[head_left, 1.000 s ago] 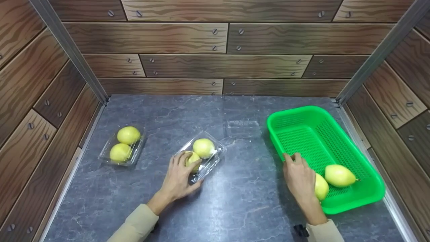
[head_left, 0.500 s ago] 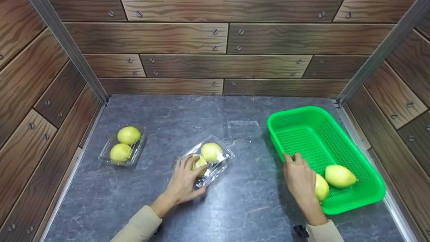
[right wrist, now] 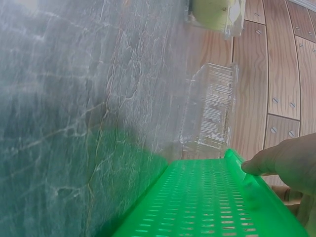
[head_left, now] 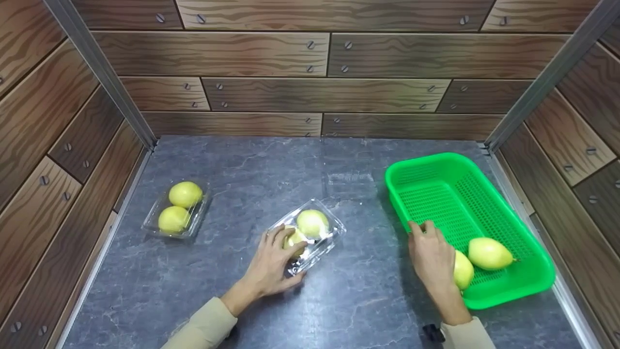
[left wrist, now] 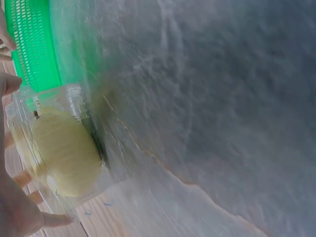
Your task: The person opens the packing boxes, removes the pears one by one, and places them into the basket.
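My left hand (head_left: 268,265) spans a clear plastic clamshell box (head_left: 317,252), gripping it with the thumb at the near side and the fingers over the top and far-left side. Inside lie two yellow-green pears (head_left: 313,223), one partly behind my fingers. The left wrist view shows a pear (left wrist: 66,150) with its stem through the clear wall. My right hand (head_left: 431,254) holds the left rim of a green perforated basket (head_left: 508,218), thumb outside the wall in the right wrist view. In the basket lie two pears (head_left: 490,254), one half hidden by the right hand.
Another clear box with two pears (head_left: 185,195) stands at the left of the grey marbled table (head_left: 232,160). A clear plastic box (right wrist: 212,108) without fruit stands between the middle box and the basket. Wood-patterned walls (head_left: 271,94) enclose three sides.
My left hand has slid the middle box of pears to the right and slightly toward me. My right hand and the basket have stayed in place.
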The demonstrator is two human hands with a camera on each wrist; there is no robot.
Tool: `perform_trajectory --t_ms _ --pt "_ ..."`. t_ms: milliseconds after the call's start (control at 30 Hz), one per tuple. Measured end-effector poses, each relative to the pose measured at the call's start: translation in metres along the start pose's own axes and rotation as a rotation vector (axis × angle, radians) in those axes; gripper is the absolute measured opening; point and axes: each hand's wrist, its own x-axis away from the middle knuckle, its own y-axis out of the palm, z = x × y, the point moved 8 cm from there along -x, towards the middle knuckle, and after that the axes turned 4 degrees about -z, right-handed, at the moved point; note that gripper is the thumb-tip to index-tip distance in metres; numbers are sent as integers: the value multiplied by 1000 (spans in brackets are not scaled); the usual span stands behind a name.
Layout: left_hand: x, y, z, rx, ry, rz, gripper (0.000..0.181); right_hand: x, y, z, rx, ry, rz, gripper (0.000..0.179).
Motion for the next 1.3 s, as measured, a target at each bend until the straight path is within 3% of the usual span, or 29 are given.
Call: perform_trajectory --t_ms 533,733,933,1300 --pt "0 8 13 25 3 -71 63 -1 1 1 -10 18 -33 29" --pt "1 9 17 16 13 -78 63 -4 -3 -6 41 -16 10 30" --pt "1 7 18 17 27 -50 64 -11 -4 -23 -19 -112 21 35" --pt "2 6 19 7 38 -28 65 -16 32 -68 -137 -409 -191 63"
